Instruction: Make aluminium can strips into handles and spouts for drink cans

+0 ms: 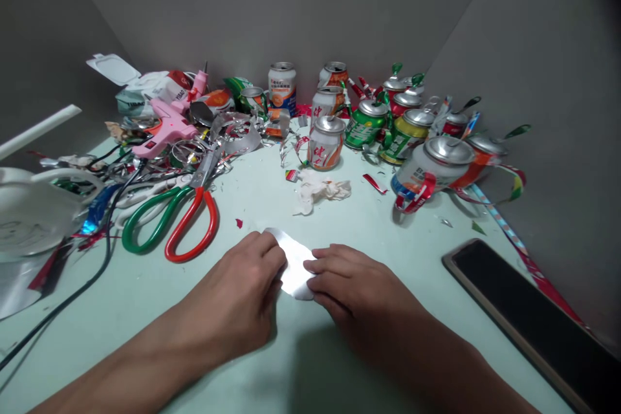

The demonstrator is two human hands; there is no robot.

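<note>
Both of my hands rest on the pale green table (339,362), pinching a small shiny piece of sheet metal (294,263) between them. My left hand (237,301) grips its left edge with fingers curled. My right hand (352,284) holds its right edge, fingertips pressed on the metal. The piece lies flat against the table, partly hidden under my fingers.
Red and green handled scissors (179,220) lie to the left, beside a pink glue gun (169,126), black cables and metal scraps. Several cut drink cans (427,162) crowd the back right. A crumpled tissue (317,191) sits mid-table. A dark phone (528,317) lies at right.
</note>
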